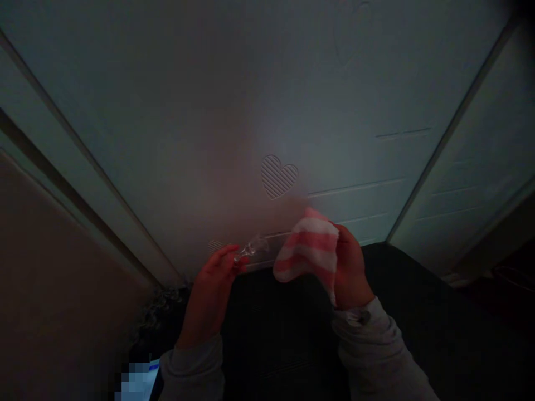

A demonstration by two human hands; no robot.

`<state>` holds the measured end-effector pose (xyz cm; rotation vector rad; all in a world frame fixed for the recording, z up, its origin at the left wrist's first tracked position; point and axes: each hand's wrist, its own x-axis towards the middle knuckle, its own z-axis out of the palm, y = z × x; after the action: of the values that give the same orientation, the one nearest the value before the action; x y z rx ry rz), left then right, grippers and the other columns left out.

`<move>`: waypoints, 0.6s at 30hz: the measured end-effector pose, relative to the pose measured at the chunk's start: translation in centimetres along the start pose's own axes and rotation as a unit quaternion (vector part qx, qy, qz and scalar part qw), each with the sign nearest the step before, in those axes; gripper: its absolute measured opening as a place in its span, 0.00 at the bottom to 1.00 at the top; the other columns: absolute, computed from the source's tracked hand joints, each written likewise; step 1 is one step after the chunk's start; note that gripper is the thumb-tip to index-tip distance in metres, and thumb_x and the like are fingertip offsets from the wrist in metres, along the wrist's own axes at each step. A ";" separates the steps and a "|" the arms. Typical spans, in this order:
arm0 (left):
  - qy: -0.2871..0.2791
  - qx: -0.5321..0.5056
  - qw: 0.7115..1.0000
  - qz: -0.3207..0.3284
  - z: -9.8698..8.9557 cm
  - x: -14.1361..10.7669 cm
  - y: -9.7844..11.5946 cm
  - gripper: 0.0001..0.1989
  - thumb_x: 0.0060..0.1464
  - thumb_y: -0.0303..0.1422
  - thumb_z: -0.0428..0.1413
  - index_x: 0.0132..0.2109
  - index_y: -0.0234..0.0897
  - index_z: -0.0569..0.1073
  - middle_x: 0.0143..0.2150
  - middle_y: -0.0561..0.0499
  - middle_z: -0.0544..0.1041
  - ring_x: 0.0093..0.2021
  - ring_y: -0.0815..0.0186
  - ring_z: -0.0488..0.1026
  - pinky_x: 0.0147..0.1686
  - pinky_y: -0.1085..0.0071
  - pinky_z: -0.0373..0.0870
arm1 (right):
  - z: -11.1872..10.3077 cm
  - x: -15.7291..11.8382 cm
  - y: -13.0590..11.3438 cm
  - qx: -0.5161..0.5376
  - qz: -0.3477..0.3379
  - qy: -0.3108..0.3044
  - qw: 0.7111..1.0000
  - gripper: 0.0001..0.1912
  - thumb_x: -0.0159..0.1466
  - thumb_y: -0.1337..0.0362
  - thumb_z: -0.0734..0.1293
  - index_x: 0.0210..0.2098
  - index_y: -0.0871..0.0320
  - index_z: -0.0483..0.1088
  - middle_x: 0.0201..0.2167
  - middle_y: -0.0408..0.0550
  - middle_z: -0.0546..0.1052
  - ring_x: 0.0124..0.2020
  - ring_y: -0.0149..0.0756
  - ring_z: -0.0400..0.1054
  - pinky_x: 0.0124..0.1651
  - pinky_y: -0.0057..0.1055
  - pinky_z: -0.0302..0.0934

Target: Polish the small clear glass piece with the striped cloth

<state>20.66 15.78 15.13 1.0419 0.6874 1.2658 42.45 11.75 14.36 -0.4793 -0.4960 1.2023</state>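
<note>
My left hand [217, 287] is closed, with its fingers pinching a small clear piece [253, 247]. It is see-through, narrow at the fingers and flared at the far end; whether it is glass or plastic I cannot tell. In my right hand [353, 267] is a fuzzy sock [311, 245] with pink and white stripes. Its toe points left towards the clear piece, and the two do not touch. The sock hides part of the right fingers. Both hands are held up in front of a pale panel.
The pale panel [200, 139] carries an embossed striped heart [278, 177] and horizontal grooves. A dark surface [284, 334] lies below the hands. At the lower left are ruffled dark trim [154, 312] and a bright blurred patch [137, 381]. The light is dim.
</note>
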 end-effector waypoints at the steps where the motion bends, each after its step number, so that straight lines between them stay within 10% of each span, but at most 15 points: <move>1: -0.005 0.018 1.000 -0.003 0.6 -0.2 -0.3 0.12 0.45 0.36 0.66 0.38 0.36 0.79 0.29 0.51 0.81 0.32 0.67 0.76 0.35 0.73 0.70 | 0.7 -0.2 0.4 0.004 0.004 -0.007 1.000 0.05 0.53 0.61 0.69 0.31 0.52 0.74 0.27 0.41 0.79 0.32 0.39 0.73 0.40 0.37 0.69; 5: -0.026 0.081 0.996 -0.005 3.0 -1.0 -1.0 0.10 0.44 0.31 0.66 0.37 0.38 0.80 0.30 0.52 0.81 0.33 0.64 0.77 0.36 0.71 0.71 | 3.3 -1.2 2.8 -0.009 0.028 -0.079 0.996 0.07 0.54 0.56 0.70 0.27 0.53 0.75 0.33 0.43 0.81 0.34 0.37 0.73 0.35 0.32 0.67; 12: -0.039 0.230 0.972 0.040 3.4 -1.7 -1.2 0.10 0.47 0.34 0.64 0.39 0.41 0.79 0.37 0.49 0.83 0.39 0.59 0.78 0.40 0.67 0.70 | 3.4 -1.6 4.3 -0.165 -0.049 -0.008 0.985 0.12 0.57 0.50 0.69 0.33 0.51 0.76 0.32 0.41 0.80 0.35 0.38 0.72 0.41 0.32 0.64; 18: -0.031 0.295 0.952 0.078 3.0 -1.6 -1.3 0.12 0.46 0.36 0.63 0.41 0.41 0.77 0.37 0.51 0.81 0.38 0.61 0.76 0.41 0.66 0.68 | 3.0 -0.8 4.3 -0.071 -0.003 0.010 0.997 0.11 0.55 0.53 0.70 0.31 0.54 0.74 0.26 0.42 0.80 0.27 0.37 0.73 0.32 0.32 0.65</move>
<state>23.48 13.54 14.95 1.6434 0.9823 1.1785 37.21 12.46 14.17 -0.6103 -0.5672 1.1595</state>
